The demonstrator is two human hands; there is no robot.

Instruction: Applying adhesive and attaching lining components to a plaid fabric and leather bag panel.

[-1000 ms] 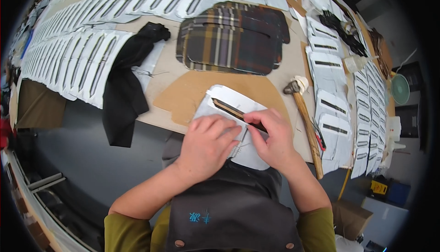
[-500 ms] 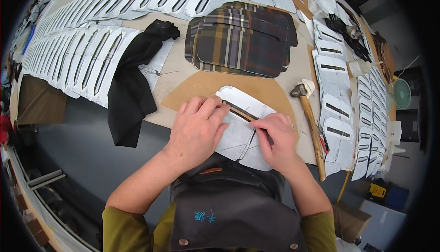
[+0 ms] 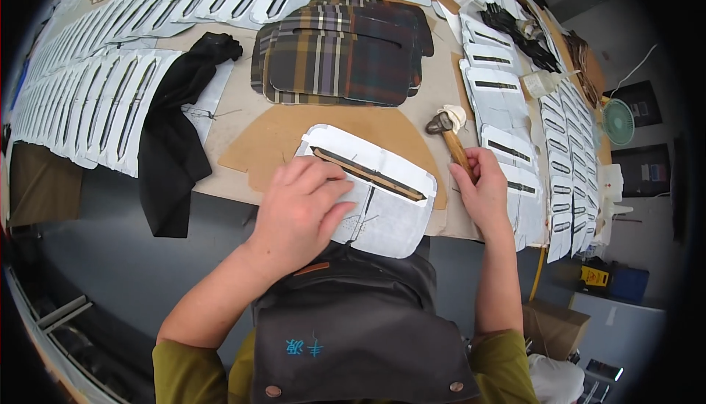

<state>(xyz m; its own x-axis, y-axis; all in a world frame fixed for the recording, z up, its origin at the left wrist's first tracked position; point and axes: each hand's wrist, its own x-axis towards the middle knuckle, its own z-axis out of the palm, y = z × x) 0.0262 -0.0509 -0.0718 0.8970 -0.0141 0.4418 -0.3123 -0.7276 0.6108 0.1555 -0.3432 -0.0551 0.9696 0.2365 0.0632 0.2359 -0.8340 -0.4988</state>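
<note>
Panel point(image 3: 393, 216), white, round-cornered, one: laid across the near edge of the tabletop point(image 3: 234, 99), its upper part over a tan card sheet point(image 3: 265, 136), its lower part reaching toward a dark apron point(image 3: 353, 352). Long slot point(image 3: 368, 174), dark-edged with a brown strip inside, slanting down to the right.

Left grip point(image 3: 303, 209), bare hand: on the panel's left side, just below the slot's left end; fingers bent, thumb a little apart from forefinger. Whether it pinches the panel, cannot be told.

Right grip point(image 3: 482, 187), bare hand: closed around the wooden handle of a hammer point(image 3: 455, 147), right of the panel and clear of it. Hammer head points away from the person, a white wad point(image 3: 457, 117) against it.

Plaid pieces point(image 3: 342, 58), stacked, beyond the card. Black cloth point(image 3: 176, 136), bunched, at left, draped over the edge. Slotted white pieces point(image 3: 118, 110), overlapping rows, far left; more at right. Bottle point(image 3: 538, 86), translucent, one, beyond the hammer.
</note>
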